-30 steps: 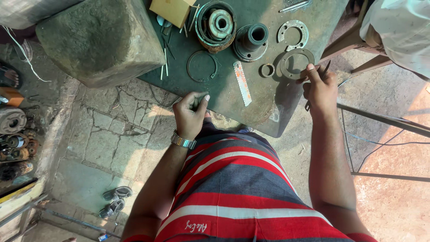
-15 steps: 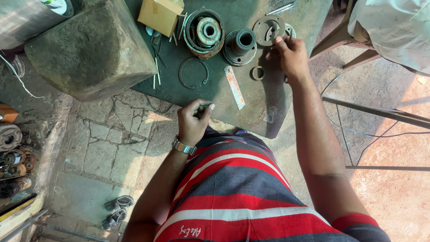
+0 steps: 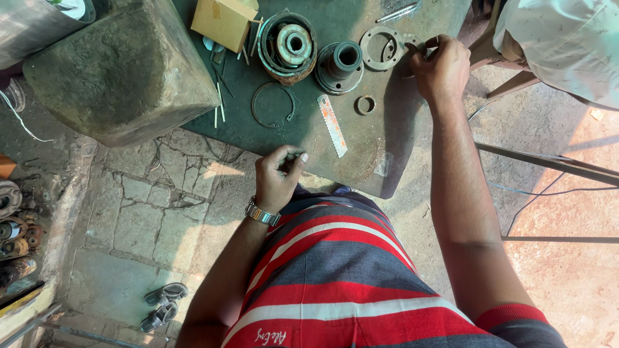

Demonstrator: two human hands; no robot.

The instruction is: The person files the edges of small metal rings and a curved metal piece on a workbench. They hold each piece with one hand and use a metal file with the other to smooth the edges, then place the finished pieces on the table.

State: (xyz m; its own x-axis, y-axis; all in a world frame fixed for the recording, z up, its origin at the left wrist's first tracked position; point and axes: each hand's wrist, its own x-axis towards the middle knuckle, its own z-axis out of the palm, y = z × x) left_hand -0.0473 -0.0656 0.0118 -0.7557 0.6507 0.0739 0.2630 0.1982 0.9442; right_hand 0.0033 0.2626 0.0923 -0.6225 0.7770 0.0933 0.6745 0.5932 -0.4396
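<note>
The right hand [image 3: 443, 67] reaches to the upper right of the frame, fingers curled down on a flat metal ring plate [image 3: 382, 47] that lies on the dark green table [image 3: 322, 154]; the fingertips pinch at the plate's right edge, though whether they truly grip it or only press on it I cannot tell. The left hand [image 3: 278, 177] sits at the middle of the frame, at the table's near edge, loosely closed with thumb against fingertips; something small may be pinched there, but it is too small to make out. A metal watch [image 3: 261, 212] bands that wrist.

Going by size: a big rough stone block [image 3: 122, 71] fills the upper left, resting on the table's left part. The person's red, grey and white striped shirt [image 3: 342, 277] takes up the bottom centre. At the upper right corner a second person in a pale garment [image 3: 567, 45] sits apart from the work. On the table, left of the ring plate, stand a round housing with a bearing inside [image 3: 288, 46] and, just beside it, a flanged metal hub [image 3: 340, 66]. A cardboard box [image 3: 224, 22] lies at the top, left of the housing. Below the housing lies a large snap ring [image 3: 273, 104]; right of it a worn hacksaw blade piece [image 3: 333, 125] and a small metal ring [image 3: 365, 104]. A pair of sandals [image 3: 161, 306] rests on the stone floor at lower left.
</note>
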